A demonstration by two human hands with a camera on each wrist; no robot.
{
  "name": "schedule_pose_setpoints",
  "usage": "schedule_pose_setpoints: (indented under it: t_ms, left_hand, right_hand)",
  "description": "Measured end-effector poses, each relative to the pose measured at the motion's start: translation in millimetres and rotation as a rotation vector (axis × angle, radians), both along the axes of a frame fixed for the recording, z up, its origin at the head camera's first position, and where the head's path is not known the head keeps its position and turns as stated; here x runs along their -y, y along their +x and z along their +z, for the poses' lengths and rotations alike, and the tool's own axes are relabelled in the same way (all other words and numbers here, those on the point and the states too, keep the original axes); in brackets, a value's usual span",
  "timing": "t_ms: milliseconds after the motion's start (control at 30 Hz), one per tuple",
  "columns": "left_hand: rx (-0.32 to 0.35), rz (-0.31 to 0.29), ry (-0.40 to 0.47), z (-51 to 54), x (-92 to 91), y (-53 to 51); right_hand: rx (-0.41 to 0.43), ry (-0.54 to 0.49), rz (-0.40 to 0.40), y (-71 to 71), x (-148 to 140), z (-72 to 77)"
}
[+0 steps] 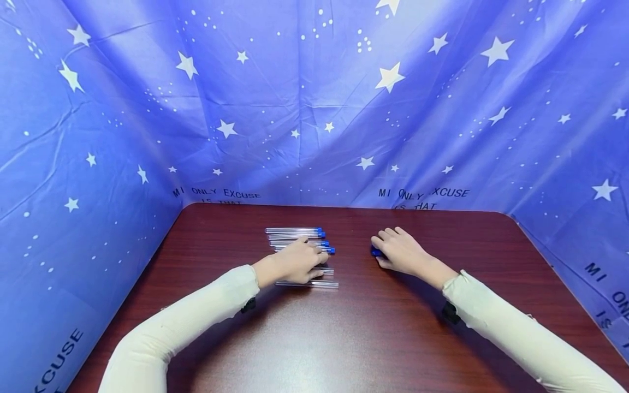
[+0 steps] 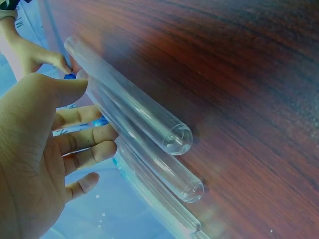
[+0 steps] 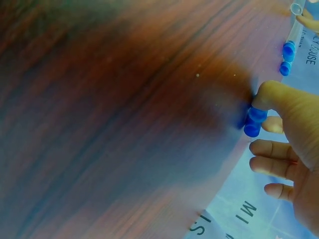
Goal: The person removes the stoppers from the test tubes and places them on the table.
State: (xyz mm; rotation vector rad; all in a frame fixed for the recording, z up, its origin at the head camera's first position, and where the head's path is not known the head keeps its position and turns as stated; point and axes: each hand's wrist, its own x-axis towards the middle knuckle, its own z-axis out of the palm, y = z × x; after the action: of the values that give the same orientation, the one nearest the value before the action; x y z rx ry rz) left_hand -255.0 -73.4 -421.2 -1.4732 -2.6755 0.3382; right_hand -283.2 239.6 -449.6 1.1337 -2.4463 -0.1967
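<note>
My left hand (image 1: 297,261) is over a row of clear test tubes on the table. In the left wrist view, its thumb and fingers lie on either side of an uncapped test tube (image 2: 149,149), near the mouth end. Another uncapped tube (image 2: 134,99) lies beside it, nearer the front of the table. Several tubes with blue stoppers (image 1: 295,230) lie behind, partly covered by the hand. Off to the right, my right hand (image 1: 400,252) holds blue stoppers (image 3: 256,114) between thumb and index finger at the table surface; two blue pieces show there.
A dark red wooden table (image 1: 295,349) with rounded back corners bears everything. Blue cloth (image 1: 304,109) with white stars and lettering hangs around its back and sides. Black wrist straps (image 1: 449,312) show below the pale sleeves.
</note>
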Motion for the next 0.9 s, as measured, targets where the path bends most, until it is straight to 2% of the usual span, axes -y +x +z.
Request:
schedule_pose_setpoints:
  t_ms: [167,300,500,767,900]
  left_hand:
    - [0.016,0.010,0.014,4.5,0.7,-1.3]
    - [-0.006,0.008,0.050,7.3,2.3,-3.8]
    - [-0.098,0.016,0.092,10.0,4.2,-6.0]
    - [-0.253,0.049,0.125,6.0,8.2,-9.6]
    - [-0.290,0.059,0.160,4.7,10.1,-13.4]
  right_hand:
    - [-0.005,-0.009,0.012,-1.1,-1,0.8]
    - [0.001,-0.025,0.011,-2.0,0,3.4]
    - [0.037,-0.056,-0.013,-0.9,4,11.0]
    - [0.101,-0.154,-0.042,0.3,21,20.8]
    - [0.137,-0.191,-0.047,-1.0,32,23.3]
